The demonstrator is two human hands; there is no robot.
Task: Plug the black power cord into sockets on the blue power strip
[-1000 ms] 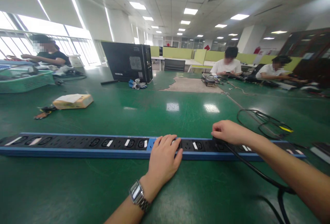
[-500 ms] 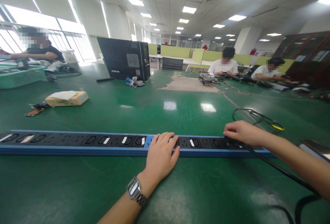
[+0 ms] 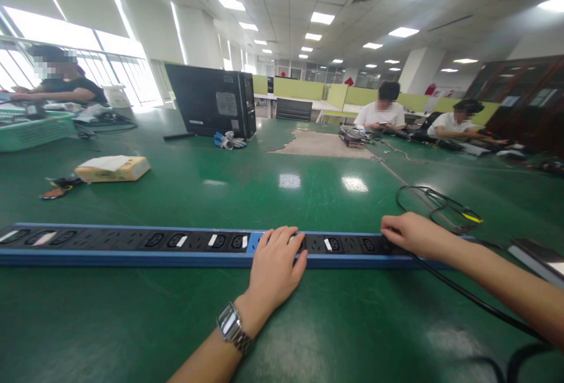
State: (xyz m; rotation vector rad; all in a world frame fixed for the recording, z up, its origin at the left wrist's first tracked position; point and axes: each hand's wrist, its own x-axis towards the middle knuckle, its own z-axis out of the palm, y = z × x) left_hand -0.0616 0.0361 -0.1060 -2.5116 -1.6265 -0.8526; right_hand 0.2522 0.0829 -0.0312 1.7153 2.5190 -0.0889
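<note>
Left hand (image 3: pixel 277 262) lies flat, fingers out, on a long blue strip (image 3: pixel 145 258); right hand (image 3: pixel 412 235) pinches a bendy black cord (image 3: pixel 467 296).

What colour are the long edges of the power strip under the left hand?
Blue, seen best in the head view, along the power strip.

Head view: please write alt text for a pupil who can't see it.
A person's left hand rests on a long blue-and-black power strip on a green table; the right hand is at its sockets, a black cable trailing from beneath it. Beyond are a black computer case and three other people.
</note>
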